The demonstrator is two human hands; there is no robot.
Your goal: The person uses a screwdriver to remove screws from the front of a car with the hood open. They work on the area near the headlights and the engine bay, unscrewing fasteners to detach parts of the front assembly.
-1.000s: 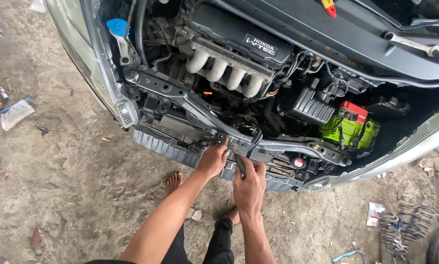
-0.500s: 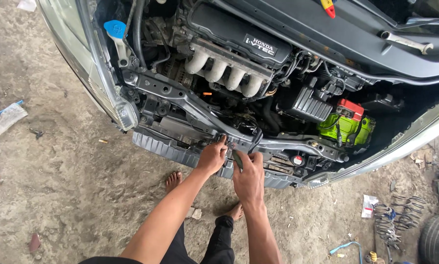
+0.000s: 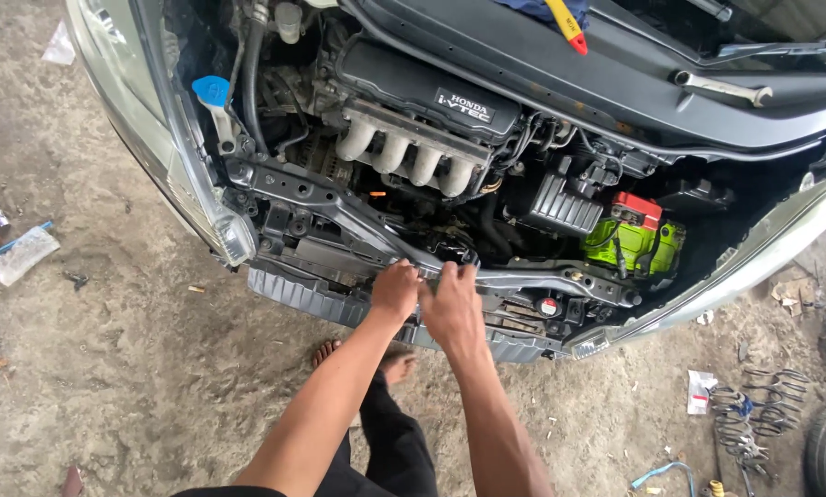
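We see both hands meet on the front crossmember (image 3: 542,272), the grey bar running across the open engine bay just ahead of the engine. The left hand (image 3: 394,290) is clenched over the bar's edge; the right hand (image 3: 451,308), touching it, curls around something small and dark, though we cannot tell what. Behind the bar sit the silver intake manifold (image 3: 404,156) and a green battery (image 3: 635,241). Bare feet (image 3: 396,361) stand below on concrete.
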